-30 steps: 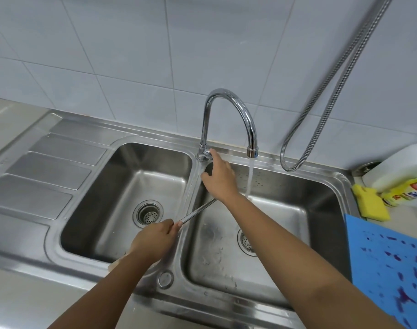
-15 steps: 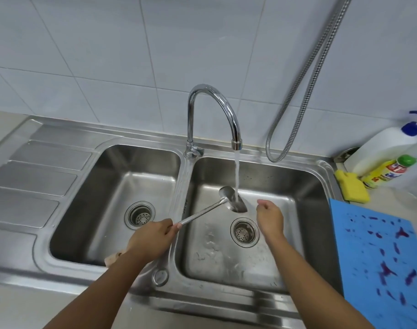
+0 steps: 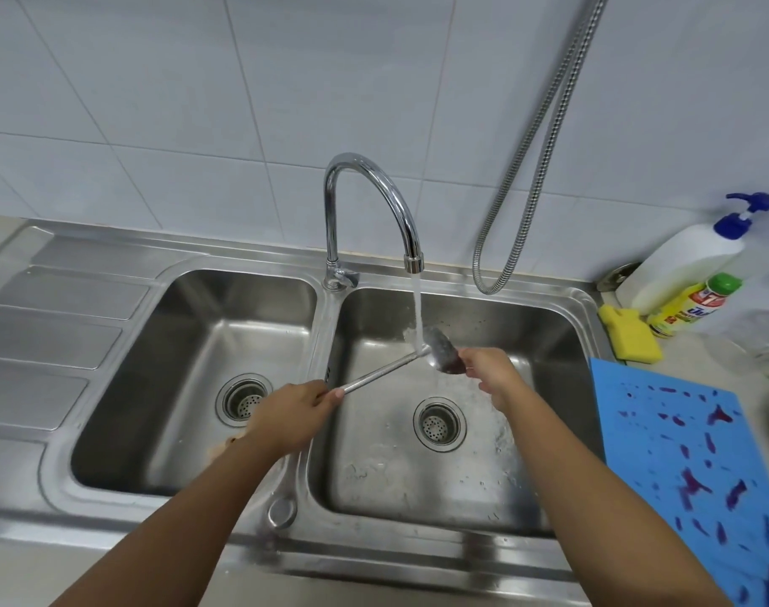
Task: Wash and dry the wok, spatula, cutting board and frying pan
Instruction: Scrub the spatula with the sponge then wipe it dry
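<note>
Head view puts your left hand (image 3: 286,414) over the divider between the two basins, fingers wrapped round the metal handle of the spatula (image 3: 442,350). The handle rises to the right across the right basin (image 3: 540,339), and the blade sits under the water stream (image 3: 418,308) that falls from the faucet (image 3: 374,199). Your right hand (image 3: 490,372) meets the blade's near edge with bent fingers; you cannot tell whether they pinch the blade or only touch it.

The blade hangs above the basin floor, apart from the back wall and behind the drain (image 3: 439,424). Toward the right wall and toward you the basin is open. The faucet spout arches directly over the blade. The left basin (image 3: 190,343) lies beyond your left wrist, with the ribbed drainboard (image 3: 45,335) further left.

A metal hose (image 3: 545,146) loops down the tiled wall to just behind the sink rim, right of the spout. On the counter at your right lies the blue cutting board (image 3: 680,453), spotted with purple stains, its left edge just beside the sink rim. Behind it sit a yellow sponge (image 3: 632,337), a yellow bottle (image 3: 685,306) with a green cap and a white pump bottle (image 3: 689,265).
</note>
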